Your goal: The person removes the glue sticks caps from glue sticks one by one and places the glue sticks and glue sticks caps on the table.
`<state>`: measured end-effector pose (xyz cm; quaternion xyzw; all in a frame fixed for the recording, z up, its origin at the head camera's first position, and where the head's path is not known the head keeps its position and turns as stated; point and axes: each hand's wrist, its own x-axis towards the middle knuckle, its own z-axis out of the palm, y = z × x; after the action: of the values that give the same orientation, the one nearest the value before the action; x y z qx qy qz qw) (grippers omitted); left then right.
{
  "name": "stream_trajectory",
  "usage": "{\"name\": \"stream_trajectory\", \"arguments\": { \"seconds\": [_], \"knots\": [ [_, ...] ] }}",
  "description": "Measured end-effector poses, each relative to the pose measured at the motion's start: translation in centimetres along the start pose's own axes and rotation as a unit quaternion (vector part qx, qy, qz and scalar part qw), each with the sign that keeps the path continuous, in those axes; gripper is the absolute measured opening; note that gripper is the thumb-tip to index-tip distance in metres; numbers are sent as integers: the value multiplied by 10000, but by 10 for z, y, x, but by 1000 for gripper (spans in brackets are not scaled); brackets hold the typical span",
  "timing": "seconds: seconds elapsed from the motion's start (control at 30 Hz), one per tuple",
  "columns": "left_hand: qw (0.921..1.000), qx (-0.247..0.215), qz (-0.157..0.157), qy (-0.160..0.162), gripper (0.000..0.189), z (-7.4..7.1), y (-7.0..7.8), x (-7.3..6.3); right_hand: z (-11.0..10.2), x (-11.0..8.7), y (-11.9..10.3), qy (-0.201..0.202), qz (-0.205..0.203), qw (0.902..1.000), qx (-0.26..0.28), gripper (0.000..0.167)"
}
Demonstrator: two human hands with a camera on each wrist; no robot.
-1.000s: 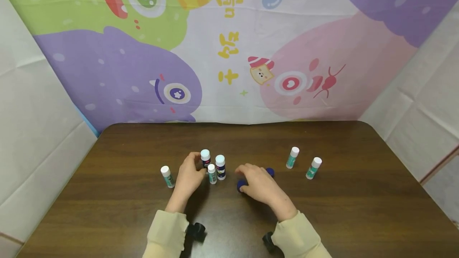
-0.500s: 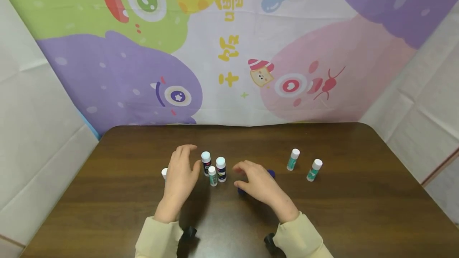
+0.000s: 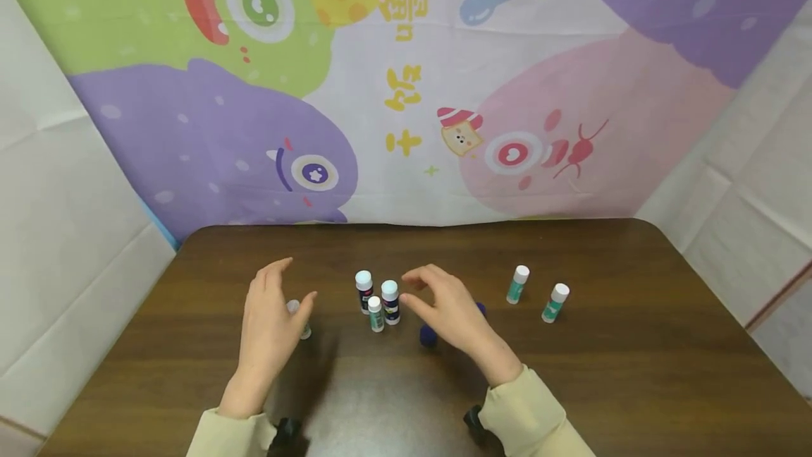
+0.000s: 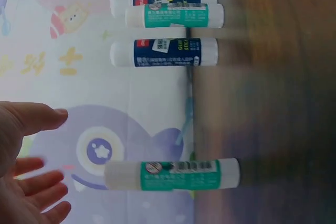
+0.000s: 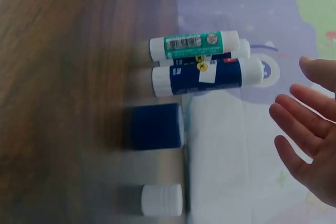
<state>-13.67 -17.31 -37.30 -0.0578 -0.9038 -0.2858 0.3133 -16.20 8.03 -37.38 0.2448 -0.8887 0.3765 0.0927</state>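
My left hand (image 3: 269,330) hovers with spread fingers beside a green-and-white glue stick (image 4: 178,175), holding nothing. That hand partly covers the stick in the head view. My right hand (image 3: 453,309), fingers loosely bent and thumb apart, hangs just right of a close group of glue sticks. The group has a dark blue glue stick (image 3: 390,303), another dark blue glue stick (image 3: 364,293) and a small green glue stick (image 3: 376,314), all upright. Below my right hand stand a short dark blue cylinder (image 3: 428,336) and a second dark blue piece (image 3: 481,308), partly hidden.
On the right of the brown table (image 3: 622,372) stand a green glue stick (image 3: 517,285) and another green glue stick (image 3: 555,303). The right wrist view shows a short white cylinder (image 5: 161,200). A cartoon-printed cloth (image 3: 406,189) hangs behind the table.
My left hand has let go of the group and moved left to the lone green glue stick. My right hand has lifted slightly and shifted toward the group, uncovering the short blue cylinder.
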Motion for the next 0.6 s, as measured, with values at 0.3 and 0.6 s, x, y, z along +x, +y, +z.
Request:
{"name": "stream_trajectory", "arguments": {
  "seconds": [0.3,0.6],
  "knots": [
    [9875,-852,-1192,-577,86,-5,-19,-13,2,4,-9,111,-272,9995,128,31],
    [9578,-1195,-1999,-1687,83,-7,-35,-27,8,8,-16,-33,-276,9995,128,30]
  ]
}}
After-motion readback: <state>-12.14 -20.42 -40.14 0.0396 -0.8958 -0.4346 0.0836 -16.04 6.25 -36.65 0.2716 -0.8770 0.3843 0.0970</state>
